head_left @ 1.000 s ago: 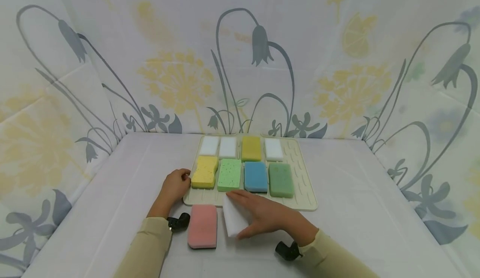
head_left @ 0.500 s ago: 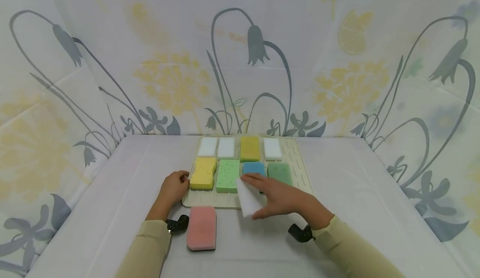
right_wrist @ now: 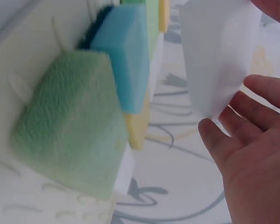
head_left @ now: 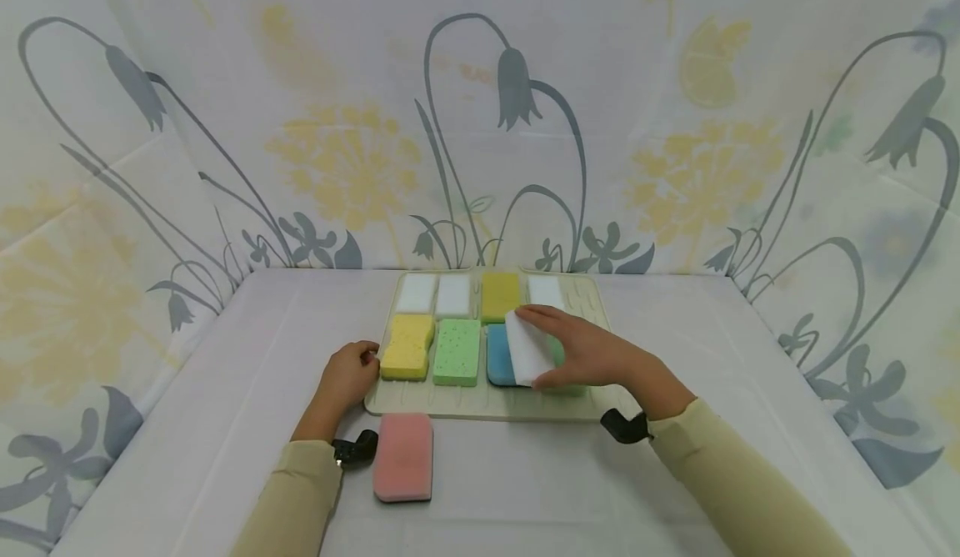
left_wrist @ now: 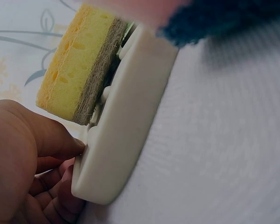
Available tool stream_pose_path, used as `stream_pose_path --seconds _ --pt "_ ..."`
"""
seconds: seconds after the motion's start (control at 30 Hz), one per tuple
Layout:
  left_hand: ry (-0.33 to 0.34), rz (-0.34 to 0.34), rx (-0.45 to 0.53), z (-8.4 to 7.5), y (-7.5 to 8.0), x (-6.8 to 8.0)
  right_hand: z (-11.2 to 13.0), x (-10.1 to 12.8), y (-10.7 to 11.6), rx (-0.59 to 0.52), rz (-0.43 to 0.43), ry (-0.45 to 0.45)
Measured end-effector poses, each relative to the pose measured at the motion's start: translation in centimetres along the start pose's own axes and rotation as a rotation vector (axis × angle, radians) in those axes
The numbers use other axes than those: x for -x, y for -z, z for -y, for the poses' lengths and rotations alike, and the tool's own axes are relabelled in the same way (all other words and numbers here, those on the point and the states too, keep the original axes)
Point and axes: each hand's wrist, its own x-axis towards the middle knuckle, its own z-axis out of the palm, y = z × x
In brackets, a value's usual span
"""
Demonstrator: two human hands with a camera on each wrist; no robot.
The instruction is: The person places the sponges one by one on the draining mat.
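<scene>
With thumb and fingers, my right hand [head_left: 592, 353] grips a white sponge block [head_left: 529, 348] at its ends. It is tilted above the cream draining tray [head_left: 480, 405], overlapping the blue sponge [head_left: 500, 355] and a green sponge [right_wrist: 74, 126] in the head view. The right wrist view has the white block [right_wrist: 217, 51] up off the tray. At the tray's left edge, my left hand [head_left: 351, 380] pinches the rim, thumb on top, as the left wrist view shows. Just beside that thumb sits a yellow wavy sponge [left_wrist: 77, 65].
A pink sponge [head_left: 403, 457] lies on the table in front of the tray. Along the tray's back row are white blocks [head_left: 416, 293] and a yellow sponge [head_left: 500, 297]. A speckled light-green sponge [head_left: 457, 352] is in the front row. Behind, a floral cloth [head_left: 480, 123] hangs.
My right hand has lifted the white block from beside the pink sponge and carried it forward and right over the tray. The left hand stays at the tray's edge.
</scene>
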Motion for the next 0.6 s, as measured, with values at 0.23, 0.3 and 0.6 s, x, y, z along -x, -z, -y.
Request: stream_pose_path --seconds 0.23,0.3,0.6 --pt "-0.002 -0.003 0.006 -0.1 0.2 0.0 -1.9 -0.5 1.6 0.012 -0.032 -0.022" --pt "-0.003 -0.005 0.007 -0.1 0.2 0.0 -2.5 -0.7 2.0 0.016 -0.029 -0.027" --pt "-0.004 0.000 0.013 -0.1 0.2 0.0 -5.8 -1.5 3.2 0.037 -0.050 -0.067"
